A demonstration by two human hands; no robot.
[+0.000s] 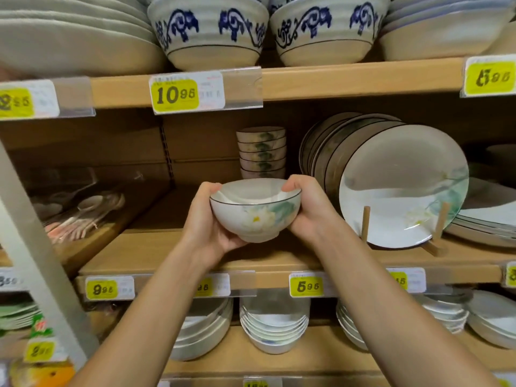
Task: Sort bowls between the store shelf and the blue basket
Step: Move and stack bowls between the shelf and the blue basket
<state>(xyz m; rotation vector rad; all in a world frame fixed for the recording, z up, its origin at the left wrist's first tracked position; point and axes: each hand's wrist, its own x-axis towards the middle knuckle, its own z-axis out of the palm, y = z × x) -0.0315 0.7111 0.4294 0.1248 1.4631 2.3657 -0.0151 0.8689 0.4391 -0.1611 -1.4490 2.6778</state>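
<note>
Both hands cradle one lotus-painted bowl (255, 210) upright, rim level, just above the near part of the middle shelf (279, 259). The left hand (206, 219) wraps its left side and foot. The right hand (307, 210) wraps its right side, with fingers (291, 187) curled over the rim. The matching stack of bowls (262, 153) stands directly beyond, farther back and slightly higher, so shelving likely means a straight push away and up, with neither hand nearer. The blue basket is out of view.
</note>
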